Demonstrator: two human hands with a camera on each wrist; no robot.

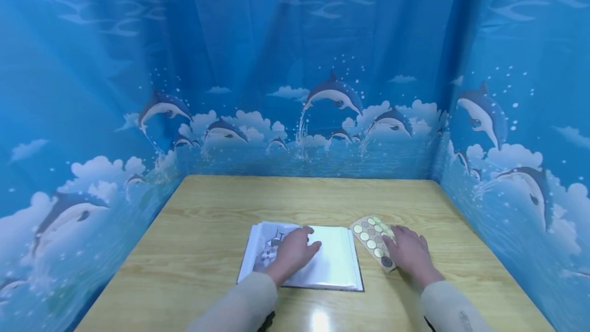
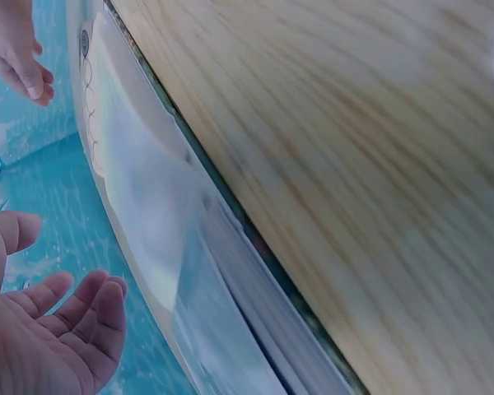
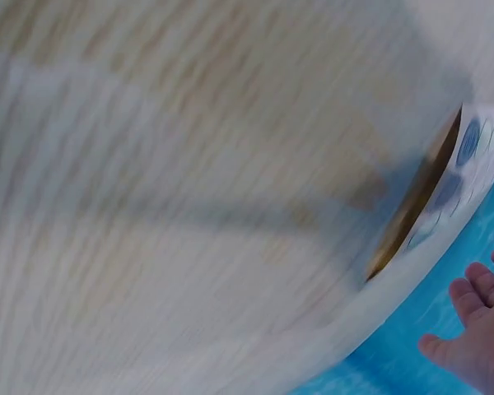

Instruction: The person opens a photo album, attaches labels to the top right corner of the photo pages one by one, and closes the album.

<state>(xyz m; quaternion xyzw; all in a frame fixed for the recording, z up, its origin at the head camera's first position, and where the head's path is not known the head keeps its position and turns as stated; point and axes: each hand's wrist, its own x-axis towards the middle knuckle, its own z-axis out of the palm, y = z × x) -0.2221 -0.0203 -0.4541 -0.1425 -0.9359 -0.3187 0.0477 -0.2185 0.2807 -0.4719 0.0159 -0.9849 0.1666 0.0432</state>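
Note:
An album (image 1: 334, 260) with clear page sleeves lies spread on the table, a greyish picture on its left page and a plain white right page. Over its middle hovers my left hand (image 1: 295, 250), fingers loosely bent and nothing in them; the left wrist view shows its palm and empty fingers (image 2: 90, 325). To the album's right is a tan sheet of round stickers (image 1: 364, 236), mostly pale, one dark near its lower corner. My right hand (image 1: 410, 251) is over the sheet's right side, fingers relaxed. In the right wrist view the sheet's near edge (image 3: 420, 193) bows up off the table.
A light wood-grain table (image 1: 221, 204) carries everything. Blue curtains (image 1: 258, 55) printed with dolphins and clouds enclose its back and both sides. A bright light reflection shows on the tabletop in front of the album.

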